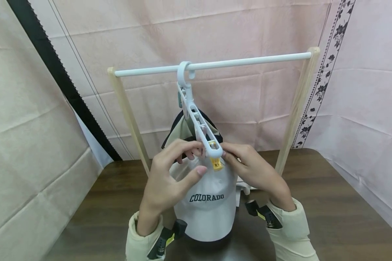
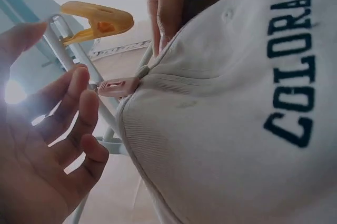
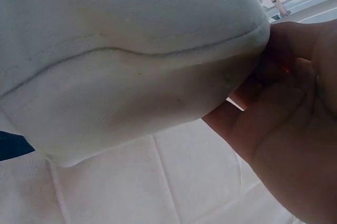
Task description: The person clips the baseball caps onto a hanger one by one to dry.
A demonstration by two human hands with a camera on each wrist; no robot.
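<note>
A white cap lettered COLORADO hangs below a light-blue clip hanger, its visor pointing down. In the left wrist view, a pink clip bites the cap's top edge. A yellow clip dangles from the hanger's near end with nothing in it. My right hand holds the cap's top edge at its right side, thumb and fingers around the fabric. My left hand is beside the hanger, its fingers loosely bent close to the pink clip and holding nothing.
Behind the white cap hangs a green and dark cap. The hanger hooks over a white rail between wooden posts standing on a brown table. A pale fabric piece shows behind the white cap. Cloth sheets surround the table.
</note>
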